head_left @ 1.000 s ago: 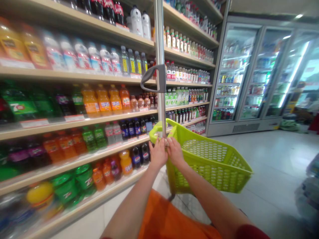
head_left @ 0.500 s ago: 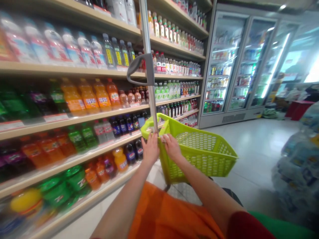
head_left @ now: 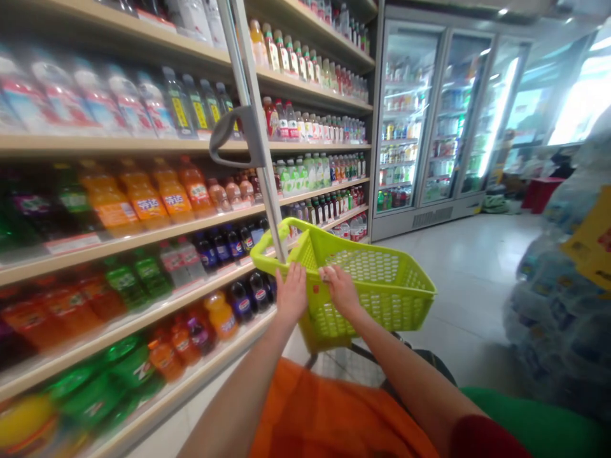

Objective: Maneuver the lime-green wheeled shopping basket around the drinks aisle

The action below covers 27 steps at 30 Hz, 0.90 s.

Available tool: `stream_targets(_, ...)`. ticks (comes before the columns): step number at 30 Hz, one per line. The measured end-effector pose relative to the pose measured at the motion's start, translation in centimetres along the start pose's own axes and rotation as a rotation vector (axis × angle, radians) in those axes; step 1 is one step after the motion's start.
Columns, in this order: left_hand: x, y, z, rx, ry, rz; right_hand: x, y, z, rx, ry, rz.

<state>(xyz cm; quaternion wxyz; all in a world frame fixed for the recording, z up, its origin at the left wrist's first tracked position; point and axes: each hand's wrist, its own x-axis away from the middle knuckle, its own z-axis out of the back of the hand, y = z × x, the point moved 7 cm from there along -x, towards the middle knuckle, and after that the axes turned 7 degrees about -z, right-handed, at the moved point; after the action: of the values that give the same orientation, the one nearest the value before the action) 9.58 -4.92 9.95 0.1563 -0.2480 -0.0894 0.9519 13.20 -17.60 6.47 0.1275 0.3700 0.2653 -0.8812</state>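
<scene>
A lime-green shopping cart (head_left: pixel 396 308) with a perforated basket stands in front of me. My left hand (head_left: pixel 292 289) rests on its near rim with the fingers together over the edge, close to the cart's handle loop (head_left: pixel 262 256). To its right, my right hand (head_left: pixel 341 286) curls its fingers over the same side rim; a small whitish thing shows at these fingers. A metal pole (head_left: pixel 272 213) with a grey loop grip (head_left: pixel 233 137) rises at a tilt beside the handle loop. Whether the pole is fixed to the cart I cannot tell.
Drink shelves (head_left: pixel 181 232) full of bottles run along the left. Glass-door fridges (head_left: pixel 410 121) stand at the back. At right are stacked plastic-wrapped packs (head_left: pixel 539 318) with a yellow sign (head_left: pixel 592 238). Pale floor (head_left: pixel 472 286) lies between the cart and the packs.
The cart, pole and shelves have shifted left in view, and the pole leans more. My right hand sits slightly farther from my left along the rim.
</scene>
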Motion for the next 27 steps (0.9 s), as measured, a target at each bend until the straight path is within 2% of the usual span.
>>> stream_targets(3,-0.1,0.8,-0.3,0.006,-0.019,0.000,0.8,1.7,0.8,0.068,0.021,-0.050)
stream_targets(7,-0.5,2.9,-1.0,0.021,-0.063,-0.051,1.0,1.1,0.5,0.141,0.020,-0.005)
stream_targets(10,-0.5,3.3,-1.1,0.015,-0.078,-0.047,0.9,1.2,0.0,0.142,-0.001,0.011)
stream_targets(15,-0.5,3.1,-1.0,0.012,-0.094,-0.043,2.0,4.8,1.5,0.138,0.050,-0.002)
stream_targets(17,-0.7,3.7,-1.1,0.016,-0.093,-0.044,2.5,5.9,2.1,0.137,0.094,-0.023)
stream_targets(23,-1.3,6.5,-2.4,0.029,-0.135,-0.105,2.2,5.2,1.6,0.107,0.057,0.027)
stream_targets(25,-1.3,6.6,-2.5,0.028,-0.144,-0.103,2.5,6.4,2.2,0.117,0.050,0.010)
stream_targets(27,-1.4,6.5,-2.4,0.032,-0.155,-0.105,3.1,8.6,3.4,0.148,0.066,-0.025)
